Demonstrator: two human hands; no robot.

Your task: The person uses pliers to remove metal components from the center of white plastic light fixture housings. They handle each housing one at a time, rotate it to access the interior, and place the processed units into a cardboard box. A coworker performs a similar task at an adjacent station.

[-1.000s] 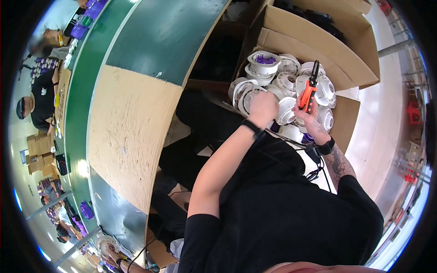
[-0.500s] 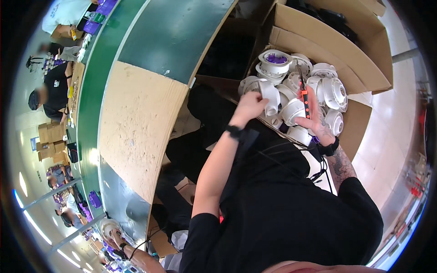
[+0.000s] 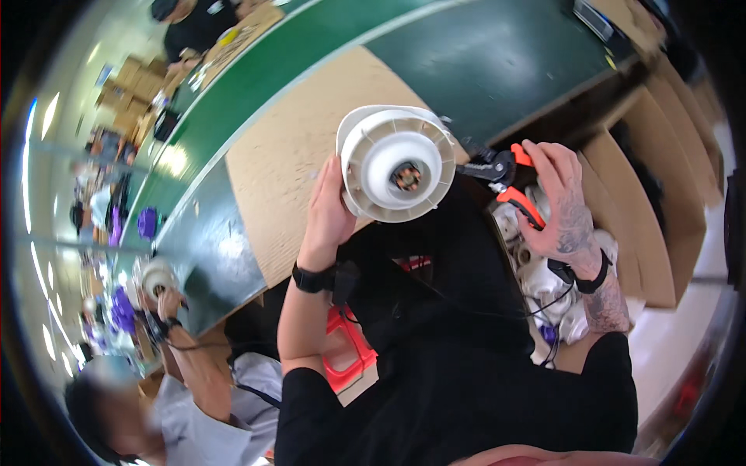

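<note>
Above the cardboard sheet, my left hand (image 3: 328,208) grips a round white plastic housing (image 3: 371,159) by its left side. The housing's ribbed open end faces up, and a copper-coloured part (image 3: 406,177) shows deep in its centre. In my right hand (image 3: 566,203) is a pair of pliers (image 3: 522,204) with orange-and-black handles, which are spread apart. Their dark jaws point left and reach the housing's right edge. Whether the jaws touch it I cannot tell.
A cardboard box (image 3: 633,221) at right holds several white housings (image 3: 544,279). The cardboard sheet (image 3: 287,155) lies on the green workbench (image 3: 497,54). At lower left a co-worker's hands (image 3: 169,303) hold another white housing (image 3: 158,276). A red stool (image 3: 342,349) stands below the bench.
My left hand has brought a white housing out of the box to above the bench edge. My right hand has moved up with the pliers, whose handles have spread. The view has turned left.
</note>
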